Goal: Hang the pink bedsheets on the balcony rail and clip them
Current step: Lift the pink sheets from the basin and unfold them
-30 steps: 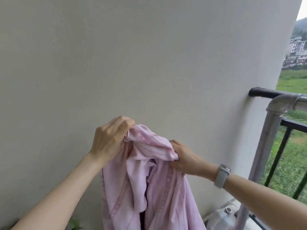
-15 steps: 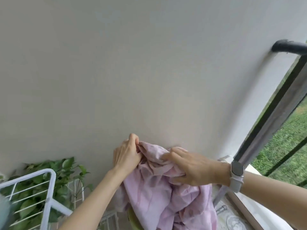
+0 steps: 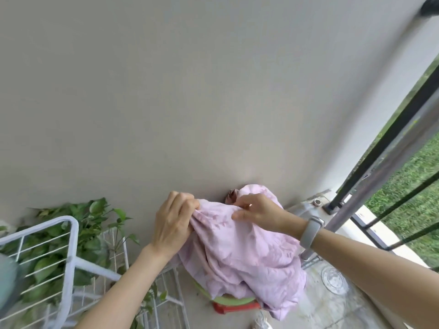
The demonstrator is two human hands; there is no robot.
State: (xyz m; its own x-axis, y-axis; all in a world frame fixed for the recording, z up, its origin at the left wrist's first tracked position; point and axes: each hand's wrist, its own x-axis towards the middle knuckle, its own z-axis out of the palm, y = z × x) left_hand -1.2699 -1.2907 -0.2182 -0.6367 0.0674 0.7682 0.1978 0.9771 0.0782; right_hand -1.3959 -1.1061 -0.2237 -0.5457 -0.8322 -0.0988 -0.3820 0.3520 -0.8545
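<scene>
Bedsheet (image 3: 240,248) bunched between gripping fingers (image 3: 190,205)

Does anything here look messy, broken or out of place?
Nothing looks broken or spilled. The pink sheet is bunched in a heap over a green basin, gripped by both the left hand and right hand, not yet on the rail. The floor by the drain looks damp.

My sheet (image 3: 240,248) is covering most of the green basin (image 3: 228,301) and the red stool (image 3: 234,307) under it. My left hand (image 3: 174,222) is burying its fingertips in the folds. The rail (image 3: 389,148) is blurring, running off the right edge.
</scene>
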